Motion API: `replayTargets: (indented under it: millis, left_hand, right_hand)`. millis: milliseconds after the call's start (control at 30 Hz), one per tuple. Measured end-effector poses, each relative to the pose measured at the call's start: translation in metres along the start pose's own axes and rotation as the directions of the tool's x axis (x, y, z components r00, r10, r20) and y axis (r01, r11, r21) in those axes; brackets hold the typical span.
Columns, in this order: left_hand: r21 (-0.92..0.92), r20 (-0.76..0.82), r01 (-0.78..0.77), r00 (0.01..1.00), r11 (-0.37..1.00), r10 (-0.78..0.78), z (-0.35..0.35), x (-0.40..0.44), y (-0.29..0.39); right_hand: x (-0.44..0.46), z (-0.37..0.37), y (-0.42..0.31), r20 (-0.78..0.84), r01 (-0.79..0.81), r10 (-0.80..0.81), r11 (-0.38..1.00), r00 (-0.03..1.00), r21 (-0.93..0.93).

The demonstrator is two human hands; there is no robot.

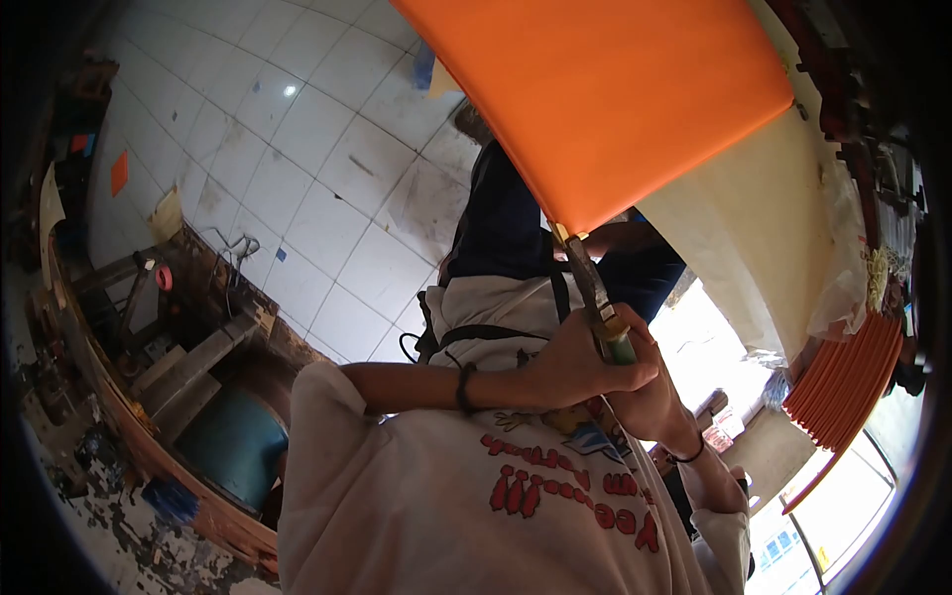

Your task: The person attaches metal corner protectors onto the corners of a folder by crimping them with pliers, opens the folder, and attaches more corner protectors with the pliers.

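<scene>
A panel covered in smooth orange material [605, 99] reaches over my lap from the top of the view, one corner pointing toward me. At that corner sits the tip of a narrow, worn metal tool with a green handle [621, 349]; it looks like pliers, though its jaws are too small to make out. My left hand [570, 362] is closed around the handle, its thumb across the green part. Against it, my right hand [640, 402] is also closed on the handle, its fingers partly hidden behind the tool and my left hand.
Pale sheet material [749, 228] lies under and beside the panel. On the right hangs a bundle of orange-red strips [843, 382]. A wooden-framed machine or bench with a dark green drum [233, 446] stands at left, beside the white tiled floor [297, 169].
</scene>
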State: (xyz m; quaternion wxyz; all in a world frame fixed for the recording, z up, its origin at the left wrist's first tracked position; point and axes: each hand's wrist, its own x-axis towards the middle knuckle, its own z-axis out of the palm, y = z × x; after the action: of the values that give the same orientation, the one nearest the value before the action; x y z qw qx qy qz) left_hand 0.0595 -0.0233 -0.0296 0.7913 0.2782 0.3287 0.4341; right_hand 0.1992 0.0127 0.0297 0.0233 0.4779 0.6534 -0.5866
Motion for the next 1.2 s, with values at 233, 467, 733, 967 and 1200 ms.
replayTargets:
  millis: [233, 467, 733, 967, 1200]
  left_hand:
    - [-0.004, -0.312, -0.310, 0.904, 0.951, 0.294, -0.007, -0.010, 0.000]
    - [0.327, -0.507, -0.431, 0.671, 0.841, 0.541, -0.039, -0.019, 0.042]
    - [0.265, -0.594, -0.359, 0.670, 0.895, 0.445, -0.035, -0.016, 0.066]
    - [0.181, -0.618, -0.374, 0.676, 0.910, 0.401, -0.033, -0.013, 0.072]
    - [0.174, -0.583, -0.382, 0.703, 0.908, 0.407, -0.036, -0.015, 0.075]
  right_hand:
    - [-0.013, -0.022, -0.028, 0.037, -0.100, 0.093, 0.966, 0.995, 0.239]
    - [-0.014, -0.029, -0.036, 0.187, -0.137, 0.095, 0.964, 0.978, 0.229]
    - [-0.011, -0.028, -0.036, 0.193, -0.149, 0.103, 0.959, 0.976, 0.243]
    - [-0.010, -0.031, -0.032, 0.161, -0.043, 0.008, 0.975, 0.987, 0.217]
    - [-0.011, -0.030, -0.026, 0.176, -0.088, 0.036, 0.950, 0.984, 0.300]
